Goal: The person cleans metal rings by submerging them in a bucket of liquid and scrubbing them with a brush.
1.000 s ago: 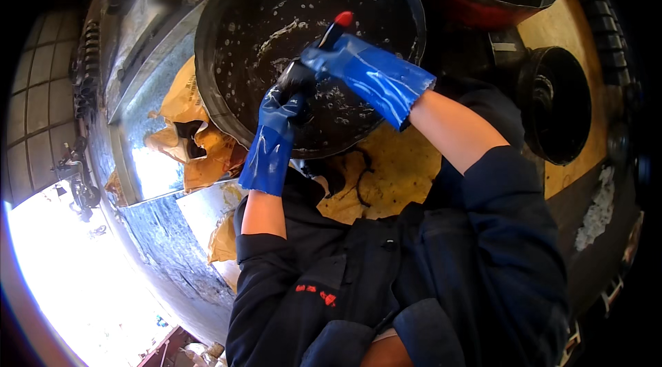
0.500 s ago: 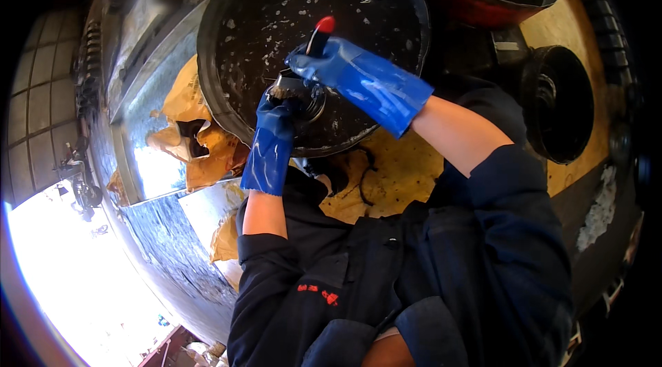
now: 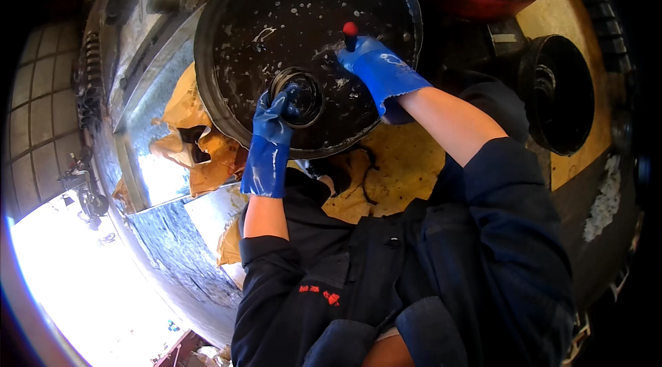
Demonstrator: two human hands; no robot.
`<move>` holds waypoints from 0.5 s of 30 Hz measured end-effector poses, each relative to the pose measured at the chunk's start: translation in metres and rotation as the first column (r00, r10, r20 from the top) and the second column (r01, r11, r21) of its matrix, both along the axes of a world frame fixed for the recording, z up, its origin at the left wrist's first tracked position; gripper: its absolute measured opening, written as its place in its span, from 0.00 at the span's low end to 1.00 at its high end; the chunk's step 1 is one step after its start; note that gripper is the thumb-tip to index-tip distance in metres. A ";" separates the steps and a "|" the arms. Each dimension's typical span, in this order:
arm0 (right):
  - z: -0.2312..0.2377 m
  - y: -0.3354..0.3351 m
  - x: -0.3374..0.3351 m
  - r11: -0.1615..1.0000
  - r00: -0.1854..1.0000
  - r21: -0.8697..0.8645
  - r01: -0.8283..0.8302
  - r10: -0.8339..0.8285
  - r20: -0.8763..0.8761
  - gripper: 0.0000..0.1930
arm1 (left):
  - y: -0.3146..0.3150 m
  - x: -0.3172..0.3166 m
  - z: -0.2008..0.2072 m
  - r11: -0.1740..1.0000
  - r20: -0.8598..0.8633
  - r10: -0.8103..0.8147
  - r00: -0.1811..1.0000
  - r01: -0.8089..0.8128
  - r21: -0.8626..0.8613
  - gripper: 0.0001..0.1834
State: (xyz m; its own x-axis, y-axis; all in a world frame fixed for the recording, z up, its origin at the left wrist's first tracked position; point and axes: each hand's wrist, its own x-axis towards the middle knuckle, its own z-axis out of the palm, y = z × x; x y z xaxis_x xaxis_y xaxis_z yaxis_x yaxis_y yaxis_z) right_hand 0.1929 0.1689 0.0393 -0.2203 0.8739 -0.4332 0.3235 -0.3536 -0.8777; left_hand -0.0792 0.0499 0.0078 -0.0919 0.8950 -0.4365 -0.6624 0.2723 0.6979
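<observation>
A wide black tub (image 3: 205, 84) of dark, bubbly liquid stands before me. In a blue glove, my left hand (image 3: 274, 110) grips a dark round ring-shaped part (image 3: 318, 106) near the tub's near side, fingers reaching into its opening. To the right, my right hand (image 3: 365, 57), also blue-gloved, is closed around the black handle of a brush (image 3: 350, 33) with a red end. The handle's red end points up. The brush's bristles are hidden, below the hand at the liquid's surface.
A red-sided drum (image 3: 476, 3) stands at the upper right, with a black bucket (image 3: 560, 98) lying on its side below it. Torn brown paper (image 3: 207, 164) lies left of the tub by a metal surface (image 3: 141, 126). Yellowish board (image 3: 393, 174) covers the floor between my legs.
My right hand has moved right with the brush, away from the ring-shaped part, and lowered toward the liquid. The left hand keeps hold of the part, whose round opening now faces up.
</observation>
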 end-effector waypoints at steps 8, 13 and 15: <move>0.064 -0.005 -0.015 0.975 0.860 -0.091 -0.200 0.131 -0.493 0.18 | -0.001 0.011 0.009 0.966 -0.124 0.227 0.966 -0.239 -0.094 0.17; 0.062 -0.009 -0.007 0.976 0.907 -0.216 -0.038 -0.057 -0.417 0.16 | 0.003 0.012 0.007 0.995 -0.084 0.084 0.993 -0.089 -0.054 0.14; 0.052 -0.003 -0.001 0.951 0.930 -0.302 0.070 -0.171 -0.326 0.16 | 0.003 0.011 0.007 0.977 -0.121 0.174 0.977 -0.186 -0.102 0.12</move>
